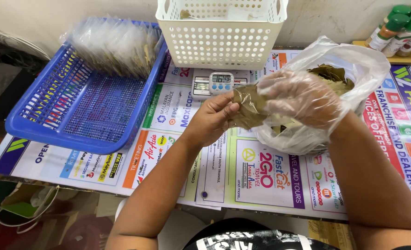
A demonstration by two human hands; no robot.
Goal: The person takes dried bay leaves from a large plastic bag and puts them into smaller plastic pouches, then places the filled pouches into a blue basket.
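My left hand (212, 118) is bare and pinches a small clear packet of dried brown leaves (247, 104) above the table. My right hand (300, 97) wears a thin clear plastic glove and grips the same packet from the right, its fingers on the leaves. Just behind my right hand lies an open white plastic bag (353, 65) with more dried leaves (330, 74) showing in its mouth.
A blue plastic tray (76, 125) at the left holds a row of filled clear packets (113, 44). A white perforated basket (221, 32) stands at the back, a small digital scale (219, 83) before it. Green-capped bottles (400, 28) stand far right. Printed posters (265, 176) cover the table.
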